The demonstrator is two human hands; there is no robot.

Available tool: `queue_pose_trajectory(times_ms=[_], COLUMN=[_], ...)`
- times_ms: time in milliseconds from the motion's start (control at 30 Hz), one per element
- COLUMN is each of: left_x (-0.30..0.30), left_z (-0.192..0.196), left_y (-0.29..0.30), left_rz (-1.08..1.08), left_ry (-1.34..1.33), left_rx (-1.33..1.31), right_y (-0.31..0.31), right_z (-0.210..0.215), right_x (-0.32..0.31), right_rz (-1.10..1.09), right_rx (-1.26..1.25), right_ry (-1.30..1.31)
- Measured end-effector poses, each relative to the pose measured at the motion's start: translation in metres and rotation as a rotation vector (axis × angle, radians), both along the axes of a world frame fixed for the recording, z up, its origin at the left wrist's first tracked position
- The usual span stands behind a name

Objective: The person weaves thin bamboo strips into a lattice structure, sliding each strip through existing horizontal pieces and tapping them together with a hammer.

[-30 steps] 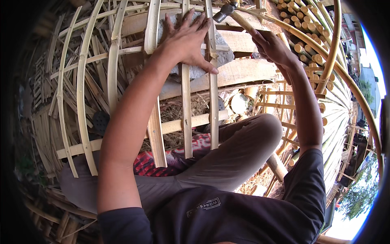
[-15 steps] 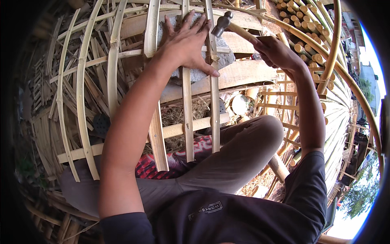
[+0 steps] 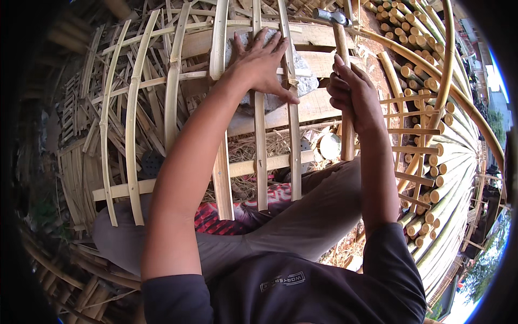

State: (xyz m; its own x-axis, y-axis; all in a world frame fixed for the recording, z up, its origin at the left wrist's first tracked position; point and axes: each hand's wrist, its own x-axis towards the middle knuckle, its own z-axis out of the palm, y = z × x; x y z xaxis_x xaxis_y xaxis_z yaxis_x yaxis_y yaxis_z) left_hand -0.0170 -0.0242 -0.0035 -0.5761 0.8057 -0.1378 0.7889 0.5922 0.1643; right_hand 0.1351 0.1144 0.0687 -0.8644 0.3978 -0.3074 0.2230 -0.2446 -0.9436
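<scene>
Hammer [image 3: 340,81] upright in my right hand [image 3: 353,97], fingers wrapped tight around its wooden handle, metal head up near the top of the bamboo frame [image 3: 172,102]. My left hand [image 3: 264,62] lies spread flat, fingers wide, pressing two upright slats against a grey stone [image 3: 307,83] on a wooden plank [image 3: 318,105]. Frame rests across my lap; cut bamboo poles [image 3: 431,162] stacked at right.

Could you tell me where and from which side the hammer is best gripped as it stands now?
Best gripped on the wooden handle, as the right hand already does. The hammer stands nearly upright, its metal head raised at the far end above the bamboo slat frame. Coming from the right side seems best, since the left hand presses on the slats just left of it.
</scene>
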Motion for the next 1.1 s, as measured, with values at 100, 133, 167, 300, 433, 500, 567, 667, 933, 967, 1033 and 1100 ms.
queue_pose_trajectory(times_ms=[100,133,167,300,433,500,567,667,933,967,1033,1100], left_x=[-0.003,-0.004,-0.002,-0.005,0.001,0.004,0.005,-0.002,-0.002,-0.003,-0.003,-0.003], left_z=[0.0,0.001,-0.002,-0.002,-0.005,-0.003,-0.004,-0.006,-0.007,-0.006,-0.005,-0.005], left_y=[0.003,0.005,0.005,-0.002,0.004,0.004,0.004,0.001,0.007,0.007,0.007,0.007], left_rz=[-0.011,-0.017,-0.02,0.011,0.029,0.029,0.029,0.014,0.025,0.028,0.025,0.028], left_ry=[0.007,0.009,-0.001,0.007,0.017,0.037,0.049,0.056,0.022,0.023,0.035,0.037], left_rx=[0.02,0.03,0.03,-0.002,0.039,0.013,0.009,0.017,-0.006,-0.008,-0.024,-0.032], right_y=[-0.003,0.001,0.003,0.011,0.013,0.012,0.019,0.018,0.021,0.022,0.02,0.02], right_z=[-0.021,-0.034,-0.05,-0.071,-0.072,-0.066,-0.063,-0.062,-0.054,-0.053,-0.051,-0.051], right_x=[0.009,0.01,0.01,0.002,0.004,0.005,0.004,0.002,0.0,-0.001,-0.001,-0.001], right_rz=[-0.058,-0.071,-0.08,-0.061,-0.106,-0.102,-0.057,0.021,0.017,0.03,0.003,-0.027], right_rx=[0.098,0.188,0.269,0.154,-0.097,-0.16,-0.227,-0.333,-1.029,-1.187,-1.232,-1.227], right_ry=[0.027,0.021,0.004,-0.056,-0.031,-0.047,-0.063,-0.015,-0.021,-0.016,-0.012,-0.013])
